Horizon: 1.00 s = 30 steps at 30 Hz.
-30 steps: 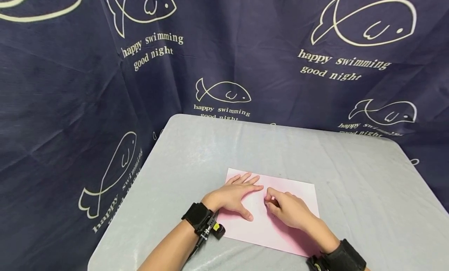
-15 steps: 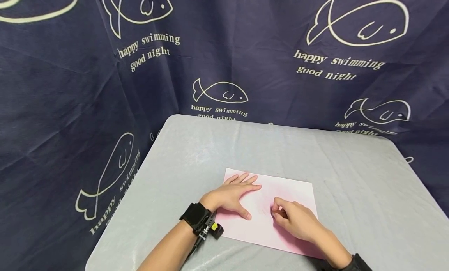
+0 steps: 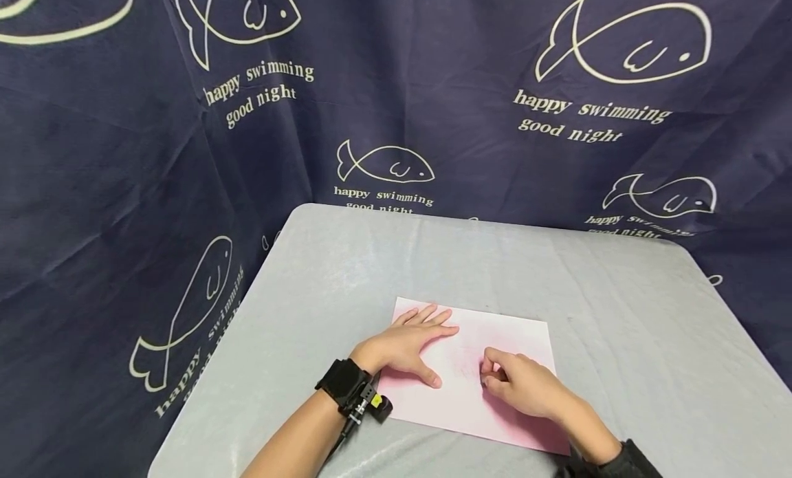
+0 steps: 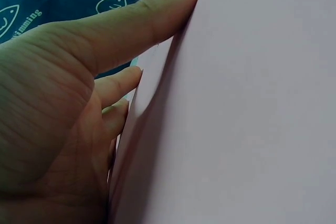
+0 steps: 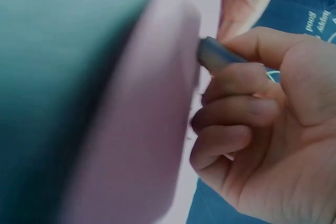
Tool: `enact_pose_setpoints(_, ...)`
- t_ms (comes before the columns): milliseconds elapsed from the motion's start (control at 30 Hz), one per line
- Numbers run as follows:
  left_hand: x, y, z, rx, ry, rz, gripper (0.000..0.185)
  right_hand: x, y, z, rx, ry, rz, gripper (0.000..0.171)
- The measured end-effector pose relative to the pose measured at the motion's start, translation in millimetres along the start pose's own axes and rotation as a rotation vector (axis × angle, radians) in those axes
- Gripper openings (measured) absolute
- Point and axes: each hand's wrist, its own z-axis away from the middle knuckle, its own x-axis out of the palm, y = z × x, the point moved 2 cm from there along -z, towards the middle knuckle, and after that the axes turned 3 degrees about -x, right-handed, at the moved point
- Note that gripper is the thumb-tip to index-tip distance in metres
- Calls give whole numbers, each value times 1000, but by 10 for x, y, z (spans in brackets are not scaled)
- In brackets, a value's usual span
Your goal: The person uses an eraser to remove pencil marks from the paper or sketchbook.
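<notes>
A sheet of pale pink paper point(image 3: 458, 413) lies on the table, with faint pinkish marks in its middle. Spread wide, my left hand point(image 3: 405, 347) rests on the sheet's left part, the thumb tip pressing the surface in the left wrist view. My right hand point(image 3: 522, 385) is over the right half of the paper. Between thumb and forefinger it pinches a small dark, stubby block point(image 5: 218, 56) with a flat end, which meets the paper in the right wrist view; I cannot tell its kind. The other right fingers are curled in beneath. From the head, the fingers mostly hide this block.
A grey-white cloth covers the table point(image 3: 346, 258), which has rounded far corners. Dark blue curtains point(image 3: 482, 141) printed with fish and lettering hang behind and at the left. Black wrist straps point(image 3: 343, 382) carry small cameras, with a cable along the left forearm.
My right hand has slid toward me and slightly right across the paper with the dark block, then barely moved in the last half second. The left hand stays in place on the sheet.
</notes>
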Motion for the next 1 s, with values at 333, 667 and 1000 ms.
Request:
enact_pose_setpoints(333,-9,-12,27,-5,2,-3,100,-34,-137,-310,-25,107,57,9)
enact_pose_setpoints(667,-5,-5,22,-3,-1,-8,100,101,-162,-333,42,166,163,12)
enact_pose_setpoints(1000,-1,-12,23,-5,4,-6,100,129,-214,-99,52,177,175,21)
